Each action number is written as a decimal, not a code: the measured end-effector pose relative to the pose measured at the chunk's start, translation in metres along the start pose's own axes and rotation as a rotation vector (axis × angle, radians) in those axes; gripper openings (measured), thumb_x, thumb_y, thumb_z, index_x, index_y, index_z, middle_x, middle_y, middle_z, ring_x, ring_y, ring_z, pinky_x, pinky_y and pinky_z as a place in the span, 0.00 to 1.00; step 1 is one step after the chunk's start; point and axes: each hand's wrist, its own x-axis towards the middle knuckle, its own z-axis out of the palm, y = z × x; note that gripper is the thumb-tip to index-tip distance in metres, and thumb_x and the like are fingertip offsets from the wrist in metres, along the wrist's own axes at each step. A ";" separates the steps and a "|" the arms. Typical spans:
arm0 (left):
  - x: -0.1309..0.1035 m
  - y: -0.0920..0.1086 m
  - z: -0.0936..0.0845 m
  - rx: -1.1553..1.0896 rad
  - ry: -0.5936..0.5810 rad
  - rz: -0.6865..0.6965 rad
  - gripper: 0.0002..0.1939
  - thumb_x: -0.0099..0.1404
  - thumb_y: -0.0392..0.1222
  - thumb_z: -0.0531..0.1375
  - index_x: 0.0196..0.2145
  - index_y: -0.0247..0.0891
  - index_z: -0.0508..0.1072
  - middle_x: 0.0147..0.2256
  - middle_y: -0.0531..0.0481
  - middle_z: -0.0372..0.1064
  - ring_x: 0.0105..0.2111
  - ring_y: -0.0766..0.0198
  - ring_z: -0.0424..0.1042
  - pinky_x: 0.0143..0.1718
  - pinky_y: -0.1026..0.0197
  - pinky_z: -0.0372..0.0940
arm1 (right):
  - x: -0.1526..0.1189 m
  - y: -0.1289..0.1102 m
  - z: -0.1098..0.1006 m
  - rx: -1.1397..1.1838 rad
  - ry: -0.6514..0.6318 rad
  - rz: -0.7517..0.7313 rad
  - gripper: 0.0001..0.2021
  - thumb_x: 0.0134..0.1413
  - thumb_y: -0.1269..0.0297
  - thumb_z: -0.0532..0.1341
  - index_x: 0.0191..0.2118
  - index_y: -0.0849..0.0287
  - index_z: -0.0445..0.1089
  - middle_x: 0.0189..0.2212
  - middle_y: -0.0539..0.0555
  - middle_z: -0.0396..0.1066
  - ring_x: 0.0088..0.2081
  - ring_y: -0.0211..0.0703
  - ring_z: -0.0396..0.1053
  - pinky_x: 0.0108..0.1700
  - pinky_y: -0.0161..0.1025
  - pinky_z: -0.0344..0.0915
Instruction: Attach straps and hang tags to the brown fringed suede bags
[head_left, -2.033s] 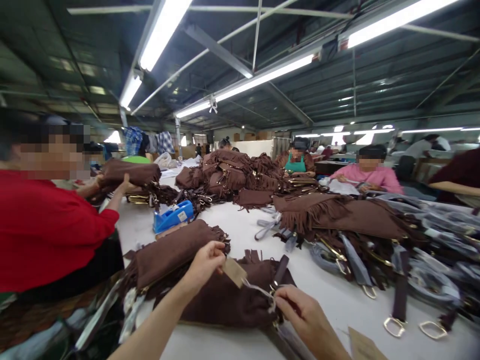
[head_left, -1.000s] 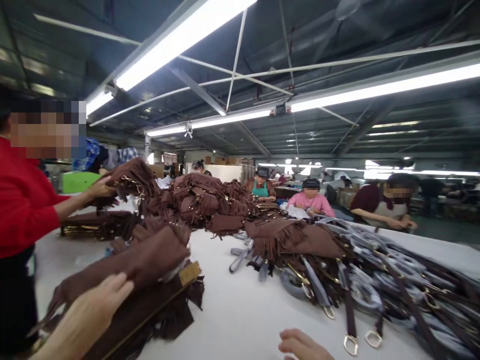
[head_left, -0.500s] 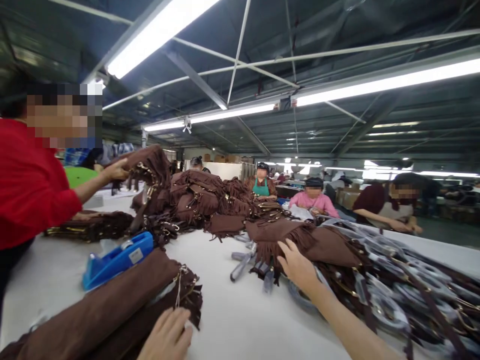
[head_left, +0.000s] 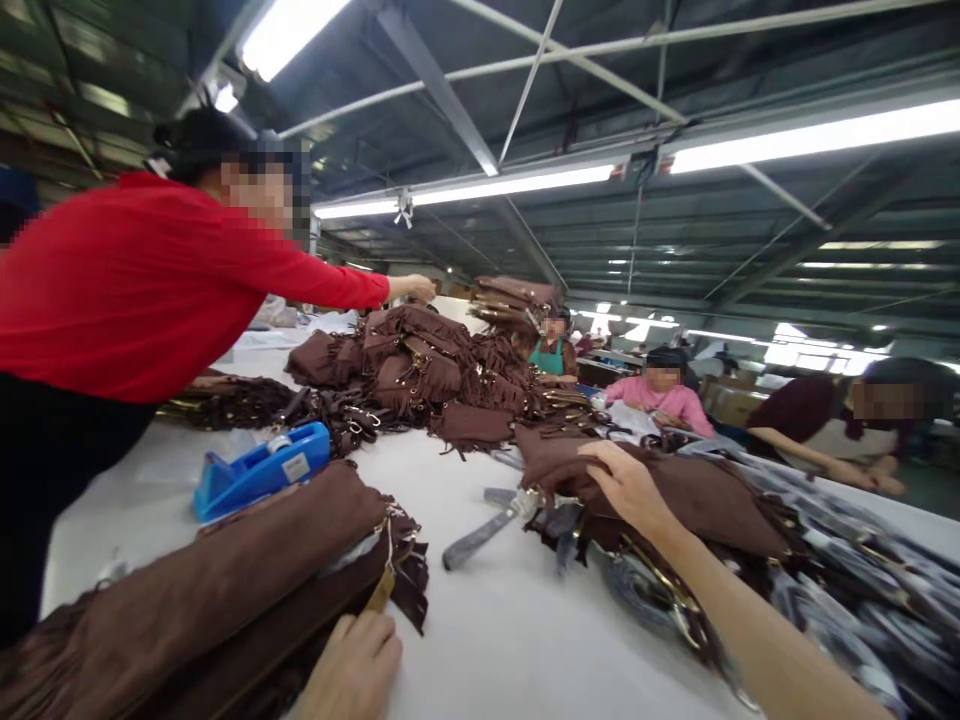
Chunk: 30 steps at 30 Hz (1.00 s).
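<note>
My left hand (head_left: 356, 665) is closed at the lower middle, its fingertips at a small gold-brown hang tag (head_left: 383, 590). A white string joins that tag to the fringed end of a brown bag (head_left: 247, 570) lying at the lower left. My right hand (head_left: 626, 490) grips the near edge of a brown fringed bag (head_left: 547, 462) on the right-hand pile, thumb hidden. Beneath and beside it lie straps and rings in clear wrapping (head_left: 487, 530) and a gold chain (head_left: 675, 600).
A blue tape dispenser (head_left: 262, 470) stands at left on the white table (head_left: 480, 640). Behind is a heap of brown fringed bags (head_left: 420, 360). A co-worker in red (head_left: 150, 280) reaches across from the left; other people sit beyond.
My right hand has closed on the bag and its front edge is lifted. My left fingers have curled at the tag. The co-worker in red has leaned in, arm stretched over the heap.
</note>
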 end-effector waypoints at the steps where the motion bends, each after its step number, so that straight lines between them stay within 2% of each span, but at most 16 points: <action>1: 0.000 0.003 -0.005 -0.006 -0.006 -0.017 0.15 0.60 0.24 0.52 0.38 0.39 0.70 0.43 0.47 0.68 0.44 0.56 0.64 0.47 0.54 0.57 | -0.014 -0.005 -0.010 0.041 0.014 -0.024 0.14 0.57 0.70 0.49 0.44 0.56 0.69 0.49 0.56 0.71 0.53 0.45 0.68 0.57 0.41 0.62; 4: -0.001 0.009 -0.020 0.003 -0.052 -0.061 0.15 0.63 0.26 0.49 0.40 0.39 0.71 0.44 0.46 0.68 0.44 0.55 0.64 0.48 0.51 0.57 | -0.067 -0.023 -0.026 0.280 -0.021 -0.037 0.15 0.56 0.68 0.49 0.44 0.55 0.70 0.52 0.55 0.70 0.54 0.44 0.68 0.58 0.43 0.63; 6: -0.003 0.014 -0.029 0.021 -0.065 -0.075 0.16 0.63 0.26 0.48 0.41 0.38 0.71 0.44 0.46 0.69 0.44 0.54 0.64 0.48 0.50 0.57 | -0.106 -0.039 -0.024 0.409 -0.141 -0.007 0.16 0.54 0.71 0.50 0.43 0.56 0.71 0.54 0.57 0.70 0.55 0.46 0.67 0.59 0.45 0.62; 9: -0.008 0.030 -0.039 -0.012 -0.078 -0.049 0.19 0.61 0.23 0.47 0.42 0.36 0.71 0.45 0.45 0.69 0.46 0.56 0.64 0.50 0.53 0.59 | -0.156 -0.066 -0.010 0.316 -0.348 0.020 0.21 0.47 0.79 0.50 0.42 0.56 0.74 0.57 0.57 0.67 0.60 0.45 0.62 0.63 0.45 0.57; 11: -0.013 0.048 -0.043 -0.083 -0.122 -0.019 0.19 0.58 0.21 0.47 0.39 0.36 0.71 0.43 0.46 0.70 0.45 0.58 0.66 0.50 0.56 0.60 | -0.180 -0.083 -0.004 0.238 -0.397 0.042 0.25 0.46 0.82 0.49 0.44 0.57 0.75 0.57 0.59 0.66 0.60 0.45 0.62 0.63 0.44 0.56; 14: -0.023 0.081 -0.046 -0.192 -0.217 0.040 0.17 0.58 0.23 0.49 0.37 0.37 0.71 0.40 0.48 0.71 0.43 0.60 0.68 0.47 0.59 0.63 | -0.203 -0.110 -0.008 0.158 -0.375 0.129 0.28 0.48 0.83 0.48 0.52 0.62 0.72 0.60 0.65 0.62 0.61 0.52 0.60 0.63 0.51 0.56; 17: -0.032 0.117 -0.042 -0.248 -0.274 0.065 0.12 0.63 0.34 0.54 0.44 0.41 0.71 0.47 0.47 0.70 0.48 0.56 0.67 0.52 0.55 0.62 | -0.224 -0.140 -0.022 0.055 -0.340 0.183 0.26 0.54 0.81 0.47 0.56 0.63 0.69 0.62 0.67 0.60 0.63 0.55 0.58 0.62 0.53 0.58; 19: -0.035 0.138 -0.033 -0.242 -0.308 0.018 0.17 0.62 0.42 0.58 0.49 0.41 0.69 0.52 0.44 0.68 0.52 0.51 0.65 0.56 0.50 0.60 | -0.241 -0.159 -0.028 0.045 -0.350 0.198 0.23 0.59 0.76 0.47 0.56 0.58 0.69 0.60 0.64 0.63 0.60 0.53 0.62 0.60 0.48 0.62; 21: -0.033 0.155 -0.024 -0.221 -0.350 -0.038 0.24 0.62 0.47 0.59 0.55 0.38 0.66 0.55 0.40 0.64 0.55 0.46 0.62 0.58 0.47 0.58 | -0.260 -0.172 -0.027 0.055 -0.421 0.213 0.21 0.59 0.72 0.50 0.55 0.55 0.69 0.59 0.62 0.65 0.58 0.52 0.66 0.58 0.45 0.64; 24: -0.026 0.170 -0.017 -0.195 -0.353 -0.090 0.30 0.63 0.42 0.56 0.61 0.33 0.59 0.60 0.36 0.58 0.60 0.47 0.57 0.59 0.49 0.57 | -0.285 -0.180 -0.017 0.056 -0.496 0.214 0.25 0.53 0.71 0.56 0.58 0.55 0.67 0.61 0.64 0.63 0.57 0.57 0.66 0.56 0.47 0.66; 27: -0.020 0.176 -0.025 -0.155 -0.344 -0.107 0.26 0.61 0.31 0.53 0.58 0.33 0.61 0.55 0.38 0.63 0.56 0.52 0.62 0.56 0.55 0.60 | -0.300 -0.180 -0.007 -0.012 -0.386 0.239 0.28 0.51 0.71 0.59 0.59 0.54 0.65 0.59 0.63 0.65 0.55 0.58 0.68 0.53 0.48 0.68; 30: -0.016 0.177 -0.035 -0.069 -0.347 -0.131 0.23 0.62 0.24 0.48 0.54 0.32 0.63 0.49 0.38 0.67 0.52 0.53 0.67 0.51 0.56 0.63 | -0.304 -0.181 0.002 -0.161 -0.270 0.239 0.25 0.52 0.76 0.58 0.56 0.52 0.67 0.47 0.58 0.74 0.45 0.52 0.73 0.42 0.41 0.71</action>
